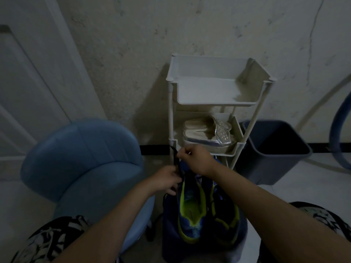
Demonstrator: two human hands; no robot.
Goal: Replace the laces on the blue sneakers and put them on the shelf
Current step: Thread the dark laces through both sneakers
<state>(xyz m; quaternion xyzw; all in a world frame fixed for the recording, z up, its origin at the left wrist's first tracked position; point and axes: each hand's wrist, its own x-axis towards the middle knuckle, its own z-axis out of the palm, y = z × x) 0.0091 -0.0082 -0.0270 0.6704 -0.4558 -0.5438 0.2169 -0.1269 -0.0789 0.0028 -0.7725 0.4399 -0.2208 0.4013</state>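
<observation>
Two blue sneakers with yellow-green lining stand side by side between my knees, the left sneaker [190, 211] and the right sneaker [225, 215]. A black lace [175, 161] runs up from the left sneaker's toe end. My left hand [167, 180] grips this lace low down at the shoe. My right hand [195, 158] is closed in a fist above the toe and pinches the lace higher up. A white tiered shelf [216, 99] stands against the wall just beyond the sneakers.
The shelf's middle tier holds a pair of silver sandals [207, 133]. A blue padded chair [85, 162] stands at the left, and a dark bin [273, 158] at the right. A white door [28, 82] fills the far left.
</observation>
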